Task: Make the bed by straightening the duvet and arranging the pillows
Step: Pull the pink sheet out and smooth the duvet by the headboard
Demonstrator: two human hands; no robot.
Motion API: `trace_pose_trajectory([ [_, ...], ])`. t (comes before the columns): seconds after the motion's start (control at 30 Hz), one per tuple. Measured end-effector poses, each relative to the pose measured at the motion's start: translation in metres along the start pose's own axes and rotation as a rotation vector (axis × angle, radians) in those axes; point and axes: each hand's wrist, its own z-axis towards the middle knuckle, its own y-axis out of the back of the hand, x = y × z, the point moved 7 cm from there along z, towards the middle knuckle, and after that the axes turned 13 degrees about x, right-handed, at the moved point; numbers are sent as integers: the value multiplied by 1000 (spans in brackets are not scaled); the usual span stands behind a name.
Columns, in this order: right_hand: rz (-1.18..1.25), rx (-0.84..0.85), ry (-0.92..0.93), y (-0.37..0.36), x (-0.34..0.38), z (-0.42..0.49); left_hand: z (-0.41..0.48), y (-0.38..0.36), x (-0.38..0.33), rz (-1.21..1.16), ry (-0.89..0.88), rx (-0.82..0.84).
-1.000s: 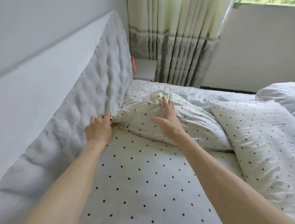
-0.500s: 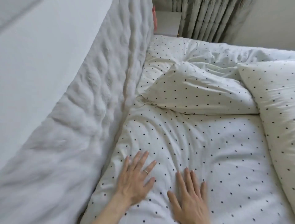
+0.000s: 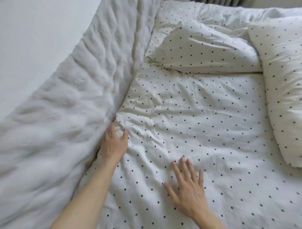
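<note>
A white sheet with black dots (image 3: 196, 114) covers the mattress and is wrinkled in the middle. A dotted pillow (image 3: 204, 49) lies at the far end against the padded headboard (image 3: 81, 98). Along the right edge lies a thick dotted fold of bedding (image 3: 284, 85), either duvet or a second pillow. My left hand (image 3: 114, 142), wearing a ring, sits at the seam between sheet and headboard, its fingers curled into a pinch of sheet. My right hand (image 3: 188, 191) lies flat on the sheet with its fingers spread.
The quilted white headboard runs along the whole left side, with a plain white wall (image 3: 32, 32) behind it. A strip of curtain (image 3: 228, 1) shows at the top edge. More rumpled dotted bedding (image 3: 220, 18) lies behind the pillow.
Both hands left the far pillow and came back to the near sheet. Since half a second ago my left hand slid forward to the headboard seam and curled; my right hand stays flat.
</note>
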Motion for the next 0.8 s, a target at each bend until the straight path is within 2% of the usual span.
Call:
trace_pose_trajectory([
  [0.07, -11, 23, 9, -9, -10, -15, -46, -18, -4, 224, -148, -37],
  [0.17, -63, 84, 17, -40, -39, -59, -126, -74, 5, 459, -449, 143],
  [0.23, -63, 171, -105, -67, -81, -105, -160, -97, 38, 724, -394, 300],
  [0.3, -50, 270, -296, -88, -131, -160, -173, -104, 66, 815, -262, 352],
  [0.37, 46, 366, -509, -104, -166, -203, -171, -105, 66, 796, -182, 338],
  [0.43, 182, 351, -710, -110, -178, -235, -175, -106, 52, 690, -149, 302],
  [0.47, 313, 297, -835, -110, -176, -244, -178, -101, 52, 590, -132, 247],
  [0.53, 690, 64, -1125, -117, -170, -265, -192, -83, 70, 351, -60, 100],
  [0.6, 1070, -158, -1356, -131, -153, -276, -211, -65, 108, 126, 136, -34],
  [0.63, 1255, -212, -1410, -142, -139, -276, -219, -59, 129, 45, 254, -54],
  [0.7, 1619, -246, -1368, -166, -112, -260, -236, -59, 158, -98, 408, 6],
  [0.73, 1761, -231, -1316, -173, -97, -250, -242, -61, 165, -107, 403, 52],
  [0.8, 1799, -191, -1261, -175, -72, -242, -250, -57, 162, 82, 203, 60],
])
